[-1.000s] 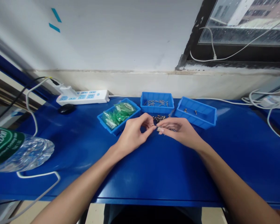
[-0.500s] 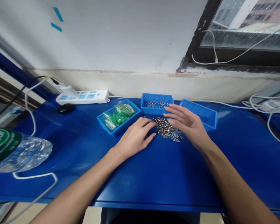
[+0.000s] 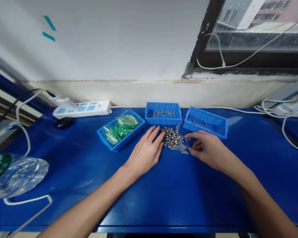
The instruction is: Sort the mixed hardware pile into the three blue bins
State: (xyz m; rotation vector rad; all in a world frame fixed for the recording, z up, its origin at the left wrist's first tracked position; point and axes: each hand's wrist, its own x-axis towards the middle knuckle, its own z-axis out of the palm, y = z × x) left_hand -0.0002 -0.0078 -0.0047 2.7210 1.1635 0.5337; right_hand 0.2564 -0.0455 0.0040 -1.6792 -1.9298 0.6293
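A pile of small metal screws and bolts (image 3: 173, 138) lies on the blue table, with thin silver screws at its near right edge. My left hand (image 3: 145, 150) rests palm down, its fingers outstretched and touching the pile's left edge. On the opposite side my right hand (image 3: 208, 148) reaches in low, fingers curved, thumb and forefinger apart around a small bolt beside the pile. Behind the pile, a blue bin (image 3: 163, 119) contains several thin screws. The right blue bin (image 3: 215, 132) has two bolts in it.
Left of the pile stands a blue bin (image 3: 116, 147) with green-and-clear packets (image 3: 124, 127). Farther left are a white power strip (image 3: 86, 109), a black mouse (image 3: 64, 122), a water bottle (image 3: 22, 173) and white cables. A wall and window (image 3: 263, 29) border the table's back.
My right hand has lowered from above the right bin to the pile's right edge, its fingers curling. My left hand stays by the pile. The view has shifted slightly.
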